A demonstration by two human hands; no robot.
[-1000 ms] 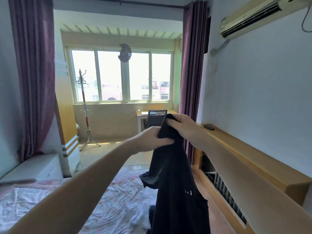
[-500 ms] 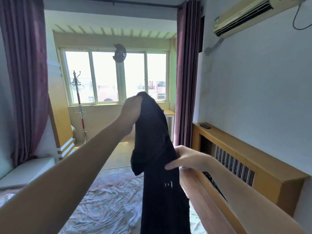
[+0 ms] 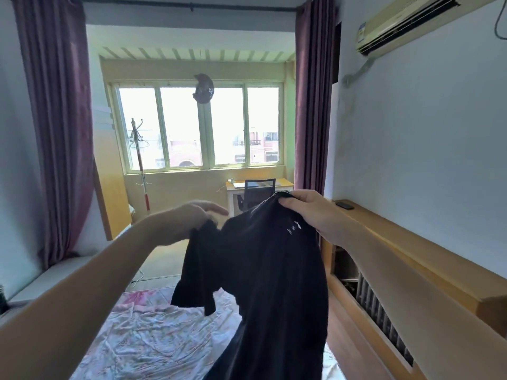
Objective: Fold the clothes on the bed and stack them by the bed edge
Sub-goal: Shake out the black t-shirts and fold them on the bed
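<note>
Gripping the black shirt [image 3: 263, 270] at its top, the right hand [image 3: 310, 212] lifts it above the bed [image 3: 142, 341]. The left hand [image 3: 189, 220] touches the shirt's left shoulder; whether its fingers grip cannot be told.

Dark short-sleeved cloth shirt [image 3: 263, 270] hangs in mid-air at centre, above the rumpled floral-print bed sheet [image 3: 153, 338] spread below. Left hand [image 3: 189, 218] at the shirt's left shoulder, right hand [image 3: 310, 208] pinching its upper right edge. Long wooden shelf unit [image 3: 411, 259] runs along the right wall, just right of the bed; small flat dark device [image 3: 344, 205] lies on its top, behind the right hand. White wall-mounted air conditioner [image 3: 403, 23] high on the right wall. Behind the shirt: small desk with wooden top [image 3: 282, 183], mesh-backed office chair [image 3: 259, 189] before it, wide multi-pane window [image 3: 200, 127] behind. Metal coat stand [image 3: 140, 160] left of desk. Long purple fabric curtains [image 3: 57, 119] flank the opening.
</note>
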